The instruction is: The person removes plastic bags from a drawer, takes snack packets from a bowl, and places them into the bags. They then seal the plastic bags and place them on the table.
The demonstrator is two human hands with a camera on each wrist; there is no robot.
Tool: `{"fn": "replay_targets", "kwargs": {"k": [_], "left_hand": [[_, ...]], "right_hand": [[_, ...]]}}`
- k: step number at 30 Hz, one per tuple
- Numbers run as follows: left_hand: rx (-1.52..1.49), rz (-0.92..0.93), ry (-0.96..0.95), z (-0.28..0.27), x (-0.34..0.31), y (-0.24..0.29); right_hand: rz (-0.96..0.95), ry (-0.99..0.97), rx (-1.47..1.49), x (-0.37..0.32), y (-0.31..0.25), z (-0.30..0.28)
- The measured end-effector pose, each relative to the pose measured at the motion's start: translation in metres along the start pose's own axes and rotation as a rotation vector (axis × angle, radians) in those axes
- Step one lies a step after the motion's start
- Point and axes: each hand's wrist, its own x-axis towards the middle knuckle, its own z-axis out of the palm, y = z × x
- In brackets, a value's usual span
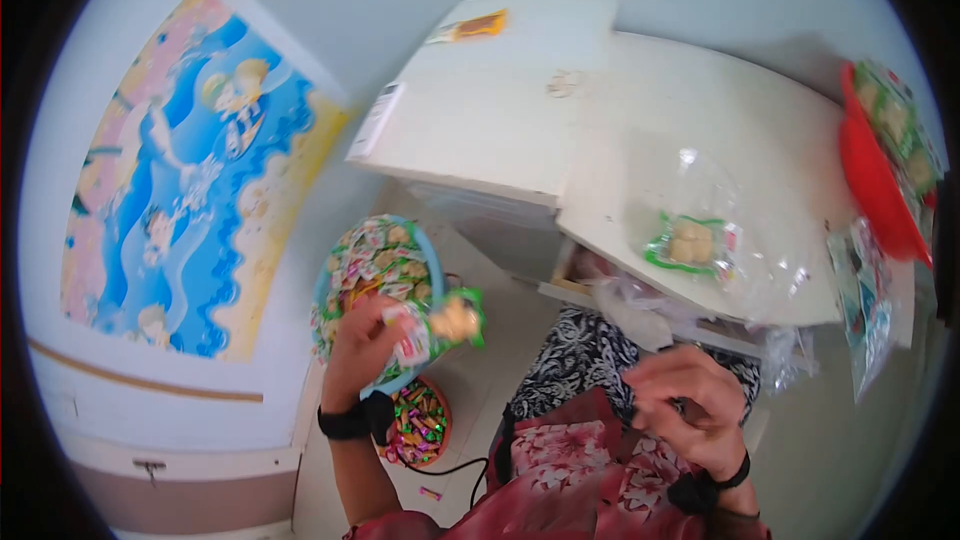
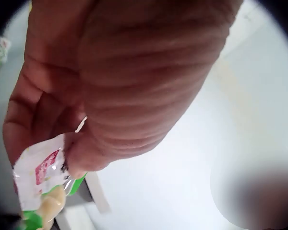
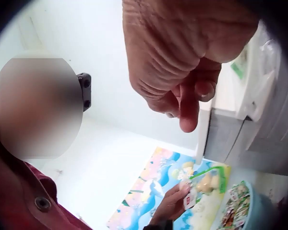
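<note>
At my 4 o'clock in the head view, the right hand has its fingers loosely bent, with nothing visible between them. At 7 to 8 o'clock the left hand pinches the green-edged packet between thumb and fingers, the packet hanging out above the blue tub. The head view blurs its print; the left wrist view shows a white panel, a red block with pale characters and black ones by the thumb, too small for me to read. The right wrist view adds a snap button on the red garment. The candy basket sits at 7 o'clock, just beside the tub, which is heaped with similar packets. Pale floor separates tub and open drawer, whose edge juts below the cabinet top. On that top, a second packet lies at 3 o'clock, a white label, unreadable, at 11, and an orange-brown wrapper at 12. Farther out, I get a red bowl toward 2 to 3 and a blue poster toward 9 to 10.
</note>
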Motion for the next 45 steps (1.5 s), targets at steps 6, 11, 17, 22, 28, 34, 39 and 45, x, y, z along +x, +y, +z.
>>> {"fn": "replay_targets", "kwargs": {"k": [6, 11, 17, 22, 28, 34, 39, 45], "left_hand": [[0.37, 0.634, -0.527, 0.105, 0.008, 0.143], [0.27, 0.902, -0.721, 0.157, 0.02, 0.17], [0.089, 0.966, -0.661, 0.221, 0.019, 0.191], [0.203, 0.98, -0.185, 0.266, 0.032, 0.202], [0.421, 1.084, -0.034, 0.317, 0.035, 0.206], [0.368, 1.045, -0.076, 0.33, 0.043, 0.199], [0.247, 1.052, -0.066, 0.325, 0.043, 0.208], [0.219, 1.162, -0.062, 0.324, 0.041, 0.211]], "right_hand": [[0.186, -0.145, -0.27, 0.023, -0.031, 0.018], [0.25, -0.068, -0.249, -0.01, -0.018, -0.009], [0.391, 0.029, -0.129, -0.05, -0.031, -0.062], [0.483, 0.619, -0.045, -0.078, -0.056, -0.101], [0.31, 0.983, 0.026, -0.079, -0.033, -0.127], [0.313, 0.861, 0.037, -0.057, -0.008, -0.129], [0.334, 0.801, 0.131, -0.028, -0.004, -0.132], [0.361, 0.747, 0.4, 0.005, 0.03, -0.121]]}}
